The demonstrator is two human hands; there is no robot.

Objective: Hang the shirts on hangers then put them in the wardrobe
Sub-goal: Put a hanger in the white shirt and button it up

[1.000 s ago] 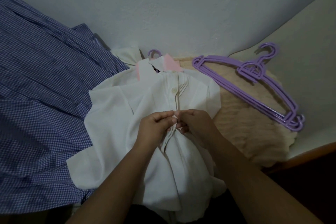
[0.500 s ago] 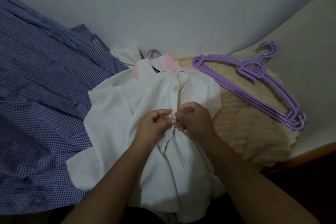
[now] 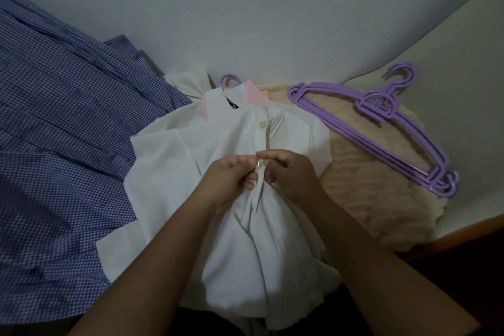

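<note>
Buttoning step, looks like. White shirt [image 3: 174, 161] lies flat in middle, already on purple hanger, hook [image 3: 230, 79] poking out past collar. Left hand [image 3: 226, 183] and right hand [image 3: 289, 174] both pinch placket around second button [image 3: 258, 163]. Top button [image 3: 263, 124] done. Next, probably: ease this one through, go down placket or lift by hook. Spare hangers [image 3: 381, 123] at right, checked shirts [image 3: 68, 144] at left.

Over the last second both hands crept up the white shirt's [image 3: 191, 161] placket. Left hand [image 3: 227, 183] and right hand [image 3: 290, 172] were earlier pressed fingertip to fingertip, hiding the fabric between them — now a small pale button [image 3: 258, 163] shows between left thumb and right fingertips. The placket strip below the hands now hangs as a straighter band. Right hand's fingers curl higher, over the top of the button.
</note>
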